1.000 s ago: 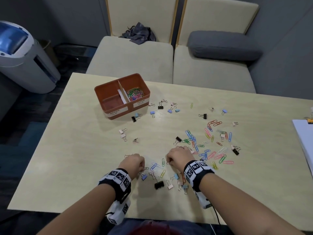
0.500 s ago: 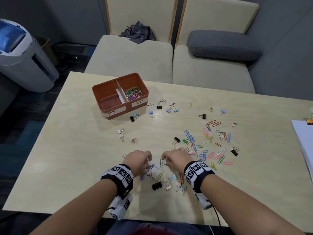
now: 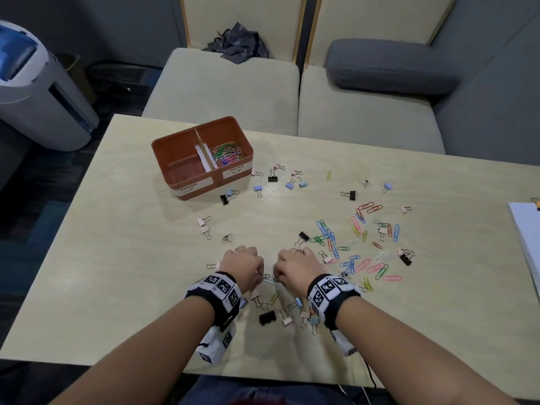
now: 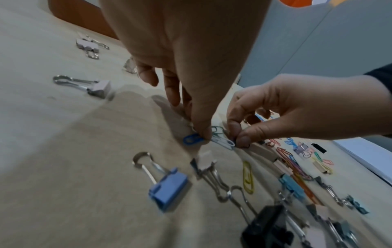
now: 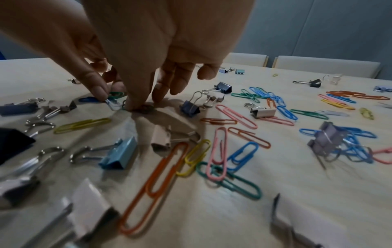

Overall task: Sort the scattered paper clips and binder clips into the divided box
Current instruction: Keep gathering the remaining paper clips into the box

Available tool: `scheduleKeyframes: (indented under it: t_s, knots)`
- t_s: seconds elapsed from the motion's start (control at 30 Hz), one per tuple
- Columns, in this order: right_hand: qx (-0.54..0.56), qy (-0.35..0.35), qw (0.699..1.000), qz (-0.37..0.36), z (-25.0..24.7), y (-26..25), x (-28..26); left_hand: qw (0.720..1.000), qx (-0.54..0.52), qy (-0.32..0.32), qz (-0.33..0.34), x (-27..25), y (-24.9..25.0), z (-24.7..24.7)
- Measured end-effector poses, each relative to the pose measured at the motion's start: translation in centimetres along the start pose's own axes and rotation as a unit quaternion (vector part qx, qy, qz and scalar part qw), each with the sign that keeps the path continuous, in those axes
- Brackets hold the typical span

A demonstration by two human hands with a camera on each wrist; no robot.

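Both hands work at the near middle of the pale wood-grain bench (image 3: 122, 258), close together so thumb and forefinger of each can meet over the same small knot of wire. The left hand (image 3: 244, 266) pinches a blue plastic-coated paper clip (image 4: 192, 139) flat against the surface, its other fingers hanging loosely; the right hand (image 3: 296, 267) has its thumb and forefinger pressed down on a pale blue-white paper clip (image 4: 223, 142) just beside it, with a green one tangled behind. Whether either clip has left the bench I cannot tell.

The orange rectangular divided box (image 3: 175, 144) stands well apart on the far left, its labelled right compartment already holding a heap of coloured paper clips (image 3: 226, 153), the left one (marked for binder clips) apparently bare. My guess is the paper clips are being gathered first.

The way from hands to box crosses mostly open surface, with only a few pink binder clips (image 3: 204, 225) near it. Around the wrists it is tighter: a black binder clip (image 3: 267, 317) and several pastel ones lie just beneath, near the front edge, and a careless sweep could push them off.
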State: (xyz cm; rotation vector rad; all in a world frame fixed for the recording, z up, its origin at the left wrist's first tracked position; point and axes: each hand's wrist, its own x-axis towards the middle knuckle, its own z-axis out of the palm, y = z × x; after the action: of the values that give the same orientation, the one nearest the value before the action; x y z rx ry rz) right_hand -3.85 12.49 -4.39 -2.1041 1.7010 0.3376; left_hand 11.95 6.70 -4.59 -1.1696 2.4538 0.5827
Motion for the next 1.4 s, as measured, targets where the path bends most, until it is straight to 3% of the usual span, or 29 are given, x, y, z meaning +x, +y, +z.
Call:
scheduleKeyframes:
  t_s: [0.17,0.4,0.57,0.67,0.87,1.13,1.4]
  knots:
    - [0.019,-0.010,1.000,0.008,0.3,0.1,-0.3,1.000,0.018,-0.007,0.009,0.4,-0.3,-0.2]
    - [0.086,-0.016,0.995,0.049,0.8,0.3,-0.8,0.999,-0.036,-0.011,0.008,0.0,-1.0,-0.4]
    - [0.081,-0.033,0.996,-0.007,0.8,-0.1,-1.9,0.985,-0.165,0.036,-0.028,-1.0,-2.7,-1.1]
    - [0.036,-0.041,0.997,-0.047,0.8,-1.1,-2.0,0.982,-0.184,0.016,-0.035,-1.7,-3.2,-0.8]
    - [-0.021,-0.050,0.998,-0.045,0.7,-2.0,-1.6,0.993,-0.105,-0.005,-0.062,-1.8,-1.8,0.6]
    - [-0.017,-0.035,0.999,-0.020,0.4,-1.2,-2.1,0.997,-0.034,-0.033,-0.053,-0.9,-0.2,-0.2]
    - [-0.010,-0.038,0.999,-0.003,1.1,-0.9,-2.6,0.999,0.038,-0.031,0.006,-1.2,0.8,-0.6]
